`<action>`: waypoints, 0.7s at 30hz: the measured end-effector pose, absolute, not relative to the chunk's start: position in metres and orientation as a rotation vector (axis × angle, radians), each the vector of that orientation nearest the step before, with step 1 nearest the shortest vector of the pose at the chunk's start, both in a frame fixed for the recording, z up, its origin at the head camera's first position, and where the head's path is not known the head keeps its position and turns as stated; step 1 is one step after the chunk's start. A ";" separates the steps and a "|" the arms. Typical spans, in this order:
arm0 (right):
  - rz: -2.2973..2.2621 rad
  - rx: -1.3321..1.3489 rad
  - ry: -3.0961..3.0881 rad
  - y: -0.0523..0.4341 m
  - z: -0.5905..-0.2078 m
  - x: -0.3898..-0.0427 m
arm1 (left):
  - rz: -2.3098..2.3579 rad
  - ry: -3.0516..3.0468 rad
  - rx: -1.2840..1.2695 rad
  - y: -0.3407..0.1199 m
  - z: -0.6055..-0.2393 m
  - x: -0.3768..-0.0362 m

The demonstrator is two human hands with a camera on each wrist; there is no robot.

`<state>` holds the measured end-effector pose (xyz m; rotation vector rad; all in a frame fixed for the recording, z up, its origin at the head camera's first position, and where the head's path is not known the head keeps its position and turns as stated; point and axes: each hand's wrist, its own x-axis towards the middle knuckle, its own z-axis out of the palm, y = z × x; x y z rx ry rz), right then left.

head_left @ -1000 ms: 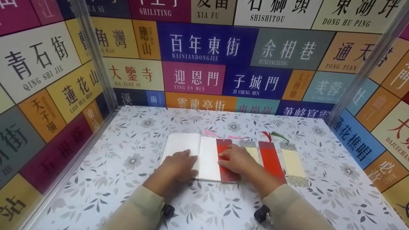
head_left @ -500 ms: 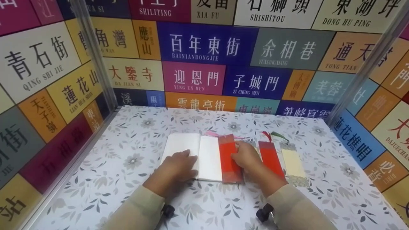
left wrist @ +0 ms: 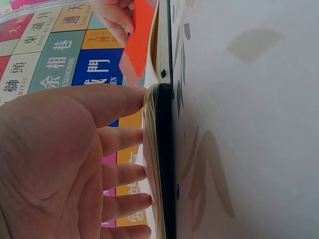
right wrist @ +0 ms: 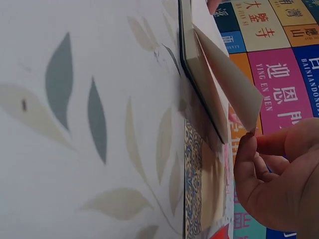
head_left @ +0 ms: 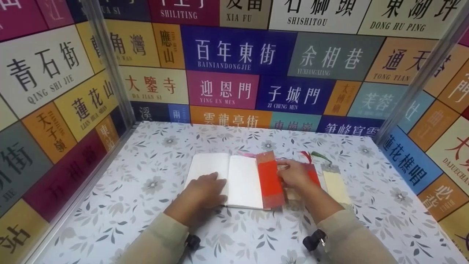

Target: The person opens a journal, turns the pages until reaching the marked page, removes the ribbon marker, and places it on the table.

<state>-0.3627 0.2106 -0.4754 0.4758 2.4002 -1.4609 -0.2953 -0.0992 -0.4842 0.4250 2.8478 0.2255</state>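
An open book [head_left: 209, 165] with blank pages lies at mid-table. My left hand [head_left: 207, 189] rests on its left page, fingers fairly straight; the left wrist view shows the fingertips [left wrist: 127, 172] along that page's edge. A red bookmark [head_left: 269, 178] lies over the right page's outer side. With thumb and forefinger my right hand [head_left: 296, 176] pinches the outer edge. In the right wrist view those fingers grip a lifted pale page [right wrist: 237, 82], seen from beneath. Whether the bookmark is caught in the pinch too, I cannot tell.
Right of the book lie a cream bookmark with patterned ends [right wrist: 204, 174], another red bookmark [head_left: 313, 174] partly behind my hand, and a cream one [head_left: 335, 185] with a green tassel [head_left: 320, 157]. Printed panels [head_left: 238, 47] wall in the flower-patterned table [head_left: 157, 157].
My right hand has moved right from the bookmark's left side to its right edge. The bookmark has shifted right and risen, looking brighter. The left hand has stayed still.
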 end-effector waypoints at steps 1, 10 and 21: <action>-1.469 0.458 2.413 0.215 -0.475 -0.363 | 0.241 2.843 0.418 -0.099 -0.484 -0.295; -1.549 0.461 2.406 0.274 -0.464 -0.365 | 0.329 2.807 0.345 -0.099 -0.485 -0.295; -1.711 0.530 2.381 0.364 -0.458 -0.371 | 0.290 2.824 0.366 -0.101 -0.488 -0.296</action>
